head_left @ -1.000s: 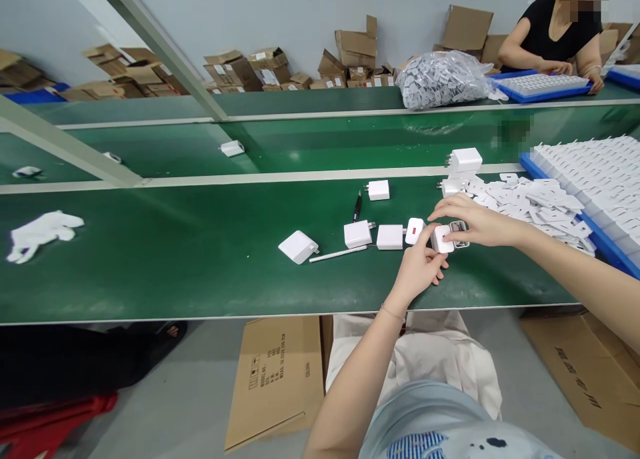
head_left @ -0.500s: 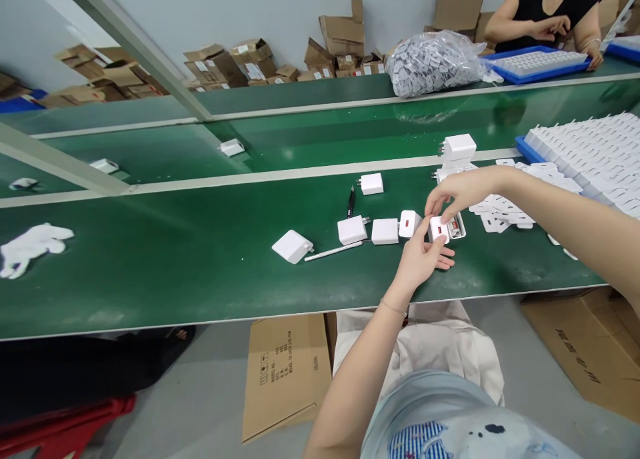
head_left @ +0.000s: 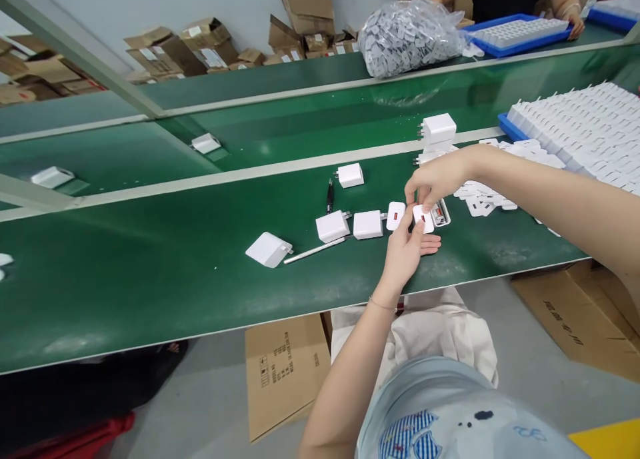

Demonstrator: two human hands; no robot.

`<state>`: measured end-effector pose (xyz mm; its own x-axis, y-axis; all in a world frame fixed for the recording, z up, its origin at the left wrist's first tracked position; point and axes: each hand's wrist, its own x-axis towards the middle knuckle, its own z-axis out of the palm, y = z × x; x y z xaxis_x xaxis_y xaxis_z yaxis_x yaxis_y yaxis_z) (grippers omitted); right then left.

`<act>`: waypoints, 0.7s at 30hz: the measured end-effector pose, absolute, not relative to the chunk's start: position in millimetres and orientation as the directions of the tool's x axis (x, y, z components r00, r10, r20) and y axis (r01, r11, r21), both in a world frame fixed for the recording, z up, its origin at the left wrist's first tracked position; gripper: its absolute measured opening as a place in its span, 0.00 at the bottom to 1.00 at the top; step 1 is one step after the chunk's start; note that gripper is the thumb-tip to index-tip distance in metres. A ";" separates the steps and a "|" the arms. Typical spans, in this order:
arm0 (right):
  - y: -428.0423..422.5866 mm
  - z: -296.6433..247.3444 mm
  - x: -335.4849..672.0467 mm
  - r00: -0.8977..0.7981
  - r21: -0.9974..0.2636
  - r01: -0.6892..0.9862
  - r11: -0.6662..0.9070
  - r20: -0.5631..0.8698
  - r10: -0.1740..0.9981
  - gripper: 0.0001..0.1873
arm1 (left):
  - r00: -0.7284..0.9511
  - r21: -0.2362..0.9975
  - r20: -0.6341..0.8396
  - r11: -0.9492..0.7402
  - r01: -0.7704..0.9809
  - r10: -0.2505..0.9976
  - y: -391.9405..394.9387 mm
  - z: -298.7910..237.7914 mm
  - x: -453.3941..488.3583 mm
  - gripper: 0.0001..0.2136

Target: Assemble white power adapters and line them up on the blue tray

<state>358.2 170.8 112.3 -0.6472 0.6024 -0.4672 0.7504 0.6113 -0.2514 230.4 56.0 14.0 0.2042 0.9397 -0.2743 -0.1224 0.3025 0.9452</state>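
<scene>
A white charger (head_left: 423,220) with a red USB port stands between my two hands, its port face up. My left hand (head_left: 405,251) grips its near and left sides, with the thumb and fingers around it. From above, my right hand (head_left: 434,181) presses its fingertips on the port face. Touching or close beside it on the right is an uncovered charger (head_left: 441,214) with its inner parts showing. Another charger (head_left: 395,215) with a red port stands just left of my left hand. Further left lie white chargers (head_left: 368,224), several of them with plug pins showing.
White cover plates (head_left: 481,196) lie in a loose pile under my right forearm. Behind them is a blue tray (head_left: 511,127) of white parts. Tweezers (head_left: 329,196) and a white stick (head_left: 314,250) lie leftward. Across the bench, a person sits by another blue tray (head_left: 477,44).
The camera view has shifted, so the bench things appear further left. My hands stay at the same charger, my right fingers pressing its top.
</scene>
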 end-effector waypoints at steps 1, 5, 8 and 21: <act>167.9 112.7 359.4 -0.651 -0.258 0.750 0.609 -0.457 0.607 0.16 | 0.194 0.941 -0.285 0.312 -0.130 0.939 55.7 14.7 230.0 0.24; 147.1 110.3 371.5 -0.747 -0.305 0.664 0.682 -0.231 0.624 0.17 | 0.215 0.929 -0.295 0.332 -0.163 0.931 53.6 12.7 228.1 0.27; 124.6 103.2 381.4 -0.760 -0.261 0.639 0.723 -0.074 0.645 0.14 | 0.248 0.960 -0.214 0.250 -0.126 0.945 52.7 5.1 228.3 0.34; 88.5 86.2 383.2 -0.768 -0.057 0.638 0.768 0.030 0.640 0.11 | 0.234 0.991 -0.087 0.107 -0.076 0.968 54.9 -13.0 229.8 0.36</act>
